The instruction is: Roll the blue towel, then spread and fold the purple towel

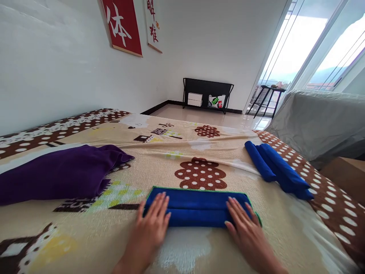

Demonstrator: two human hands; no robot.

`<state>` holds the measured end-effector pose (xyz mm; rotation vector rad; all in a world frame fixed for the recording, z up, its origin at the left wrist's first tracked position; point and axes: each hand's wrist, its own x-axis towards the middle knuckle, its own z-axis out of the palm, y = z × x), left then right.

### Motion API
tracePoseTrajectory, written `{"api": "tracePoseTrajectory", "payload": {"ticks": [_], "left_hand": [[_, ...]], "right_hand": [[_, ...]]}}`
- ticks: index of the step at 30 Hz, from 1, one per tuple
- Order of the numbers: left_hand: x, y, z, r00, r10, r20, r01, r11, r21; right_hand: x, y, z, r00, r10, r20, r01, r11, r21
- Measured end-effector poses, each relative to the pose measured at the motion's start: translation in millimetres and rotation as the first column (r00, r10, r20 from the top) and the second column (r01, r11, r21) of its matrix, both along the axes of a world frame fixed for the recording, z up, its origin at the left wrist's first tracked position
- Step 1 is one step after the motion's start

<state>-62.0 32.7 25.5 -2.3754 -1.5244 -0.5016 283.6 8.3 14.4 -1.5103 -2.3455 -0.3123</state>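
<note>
A blue towel [199, 207] lies on the bed [182, 152], close to the near edge and in the middle of the view. It is folded into a long, flat strip that runs from left to right. A thin green edge shows along its far side and at its right end.

The left hand [152, 219] lies flat on the left end of the blue towel. Its fingers [159, 203] are stretched out and a little spread, pressing down on the cloth. They grip nothing. The right hand [242, 224] lies flat on the right end in the same way. Its fingers [238, 209] are open and straight, resting on top of the towel and not closed around it.

The bed has a tan blanket with brown spotted shapes on it. A purple cloth [59, 173] lies loose on the left side of the bed, well apart from the hands. On the right side, 2 rolled blue towels [278, 171] lie side by side, touching each other, near the edge of the bed.

Beside the bed on the right is something under a grey cover [319, 121]. A red sign [122, 24] with a white letter hangs on the wall. A black shelf [208, 95] stands against the far wall, on the shiny floor.
</note>
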Motion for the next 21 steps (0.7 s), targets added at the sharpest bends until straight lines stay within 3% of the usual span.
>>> {"api": "tracePoseTrajectory", "payload": {"ticks": [2,4,6,10,12,14,17,21], "left_hand": [[36.6,-2.3,10.8,0.978,-0.209,-0.020,0.208,0.976,-0.070],[55.1,0.6,16.6,0.946,-0.324,-0.004,0.319,0.935,-0.157],[45.1,9.7,15.1,0.970,-0.243,0.017,0.241,0.950,-0.199],[-18.4,32.4,0.6,0.998,0.051,0.030,-0.044,0.978,-0.206],[-39.0,36.5,-2.8,0.996,0.091,0.023,-0.085,0.981,-0.172],[-44.7,32.1,-0.1,0.998,0.070,0.000,-0.070,0.995,-0.072],[-41.4,11.7,9.8,1.000,0.005,-0.027,-0.001,0.992,0.128],[-45.8,-16.7,10.4,0.993,-0.104,-0.047,0.110,0.983,0.146]], "right_hand": [[-37.7,2.2,10.3,0.987,0.158,-0.027,-0.160,0.985,-0.063],[-55.9,7.4,15.0,0.970,0.235,-0.067,-0.242,0.961,-0.136],[-44.6,14.7,13.1,0.986,0.144,-0.086,-0.159,0.967,-0.199],[24.0,26.8,0.3,0.989,-0.131,-0.072,0.109,0.961,-0.253],[50.3,27.4,-4.9,0.987,-0.148,-0.059,0.129,0.960,-0.249],[64.9,22.8,-8.5,0.992,-0.121,-0.046,0.109,0.974,-0.199],[78.5,5.4,-15.3,0.996,-0.076,-0.042,0.075,0.997,-0.013],[95.5,-20.4,-30.5,1.000,-0.008,-0.008,0.009,0.991,0.136]]}}
